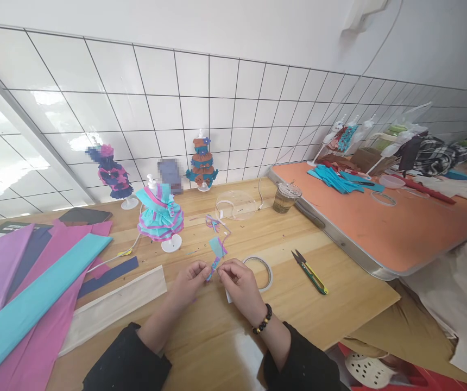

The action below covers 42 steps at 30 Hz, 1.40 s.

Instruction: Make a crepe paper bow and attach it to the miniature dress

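From head view, I saw left hand (196, 278) and right hand (238, 281) close together, fingertips pinching turquoise-pink strip (218, 248) left of tape roll (270, 272). I judged light grip, flat folds, even tension worked best.

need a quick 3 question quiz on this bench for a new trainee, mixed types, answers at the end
1. Which wrist wears the bracelet?
2. True or false: the snips lie to the right of the tape in the picture.
3. What does the left hand pinch? a) cup b) blue and pink strip c) snips

Key: 1. The right; 2. True; 3. b
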Motion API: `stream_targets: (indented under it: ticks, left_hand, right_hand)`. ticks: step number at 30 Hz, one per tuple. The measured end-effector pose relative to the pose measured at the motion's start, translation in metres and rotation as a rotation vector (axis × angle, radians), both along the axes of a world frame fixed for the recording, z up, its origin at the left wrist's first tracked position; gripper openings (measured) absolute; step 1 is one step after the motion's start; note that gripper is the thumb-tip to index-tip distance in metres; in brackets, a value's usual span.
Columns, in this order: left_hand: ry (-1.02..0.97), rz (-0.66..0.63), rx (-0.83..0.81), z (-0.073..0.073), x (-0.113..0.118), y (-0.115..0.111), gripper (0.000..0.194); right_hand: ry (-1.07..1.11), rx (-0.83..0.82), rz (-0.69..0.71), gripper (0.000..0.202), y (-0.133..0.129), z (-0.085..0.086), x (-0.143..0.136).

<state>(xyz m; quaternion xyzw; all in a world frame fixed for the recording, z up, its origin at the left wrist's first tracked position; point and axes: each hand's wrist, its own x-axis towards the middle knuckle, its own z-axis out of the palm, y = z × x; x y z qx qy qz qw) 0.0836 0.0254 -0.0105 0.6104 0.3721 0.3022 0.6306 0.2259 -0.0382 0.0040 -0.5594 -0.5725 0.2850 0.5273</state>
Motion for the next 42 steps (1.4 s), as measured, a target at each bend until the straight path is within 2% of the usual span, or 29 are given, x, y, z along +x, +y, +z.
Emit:
stream_targets:
  ticks: [8, 13, 19, 24, 28, 35, 42]
  left_hand:
    - [-0.217, -0.037, -0.223, -0.0071, 0.0020, -0.0007, 0.027]
    - [-0.373, -0.067, -0.397, -0.0045, 0.0044, -0.0034, 0.023]
    - [-0.424, -0.077, -0.500, -0.0016, 0.0050, -0.0061, 0.022]
    - [-0.437, -0.100, -0.526, -0.0016, 0.0044, -0.0071, 0.022]
    - [-0.455, -0.117, -0.516, -0.0012, 0.0048, -0.0077, 0.023]
    - [-0.449, -0.080, -0.542, 0.0027, 0.0059, -0.0082, 0.025]
    - [-0.477, -0.116, -0.601, 0.0009, 0.0039, -0.0088, 0.022]
  right_hand:
    - [0.109, -0.069, 0.030, 0.020, 0.0020, 0.0013, 0.0000]
    - [0.132, -0.033, 0.041, 0.020, 0.0025, 0.0002, -0.0007]
    - [0.186, -0.006, 0.035, 0.018, 0.0037, -0.0032, -0.0014]
    - [0.210, -0.023, 0.038, 0.017, 0.0033, -0.0029, -0.0010]
    - [0.187, -0.023, 0.094, 0.021, 0.0027, -0.0002, -0.0006]
    - [0.146, -0.015, 0.150, 0.025, 0.0029, 0.0034, -0.0004]
    - [0.208, -0.030, 0.187, 0.024, 0.0032, 0.0046, 0.0004]
